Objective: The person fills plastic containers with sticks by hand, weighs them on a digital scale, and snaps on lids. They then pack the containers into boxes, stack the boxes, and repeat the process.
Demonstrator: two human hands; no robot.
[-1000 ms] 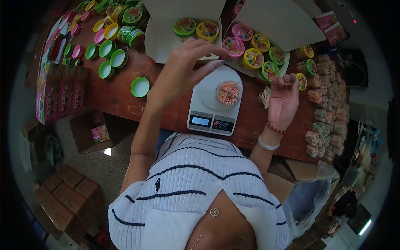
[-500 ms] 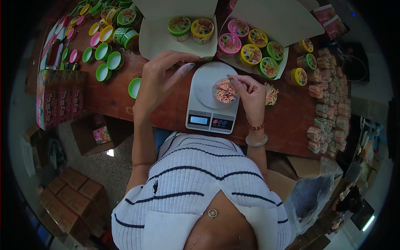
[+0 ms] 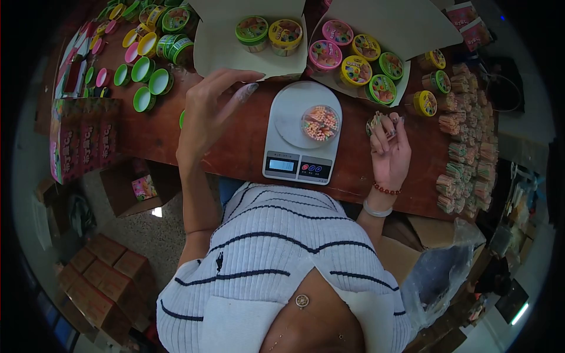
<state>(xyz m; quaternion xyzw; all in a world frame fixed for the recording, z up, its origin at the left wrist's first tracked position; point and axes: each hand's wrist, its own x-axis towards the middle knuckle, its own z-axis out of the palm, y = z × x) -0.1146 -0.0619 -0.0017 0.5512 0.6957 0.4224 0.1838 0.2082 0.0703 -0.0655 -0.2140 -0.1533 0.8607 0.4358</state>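
Observation:
A clear round tub of thin pastel sticks [image 3: 321,123] stands on the round plate of a white kitchen scale [image 3: 283,141], whose display is lit. Left of the scale, my left hand [image 3: 215,106] is raised over the table with thumb and fingers apart, holding nothing. To the right, my right hand [image 3: 389,144] is turned partly palm up, its fingers curled at a small bundle of sticks [image 3: 373,122] on the table. Whether those fingers grip any sticks is hard to make out.
Open white boxes hold lidded tubs [image 3: 325,55] at the back. Green, yellow and pink lids [image 3: 142,69] lie back left, near a printed carton [image 3: 85,138]. Stick bundles [image 3: 465,147] are piled at the right, beside more lidded tubs [image 3: 424,103].
My right hand has left the tub on the scale and moved right to the loose sticks. My left hand has shifted slightly left, still open.

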